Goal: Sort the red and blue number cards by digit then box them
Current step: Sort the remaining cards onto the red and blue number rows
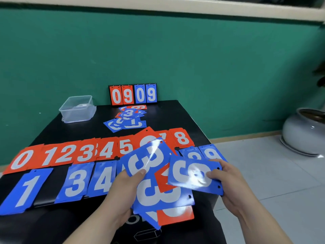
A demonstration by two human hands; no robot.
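Both hands bare: left hand, right hand; forearms bare to frame edge.

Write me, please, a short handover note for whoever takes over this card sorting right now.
Left hand grips a fan of cards, blue 3s on top and red underneath. Right hand pinches a blue card; glare hides its digit.
Done: the red row reads 0 to 5 and 8, with the cards between partly hidden. The blue row shows 1, 3, 4, with 9 at the right end.
Left: place the held cards, sort the loose pile by the scoreboard, then fill the clear box at the table's back left.
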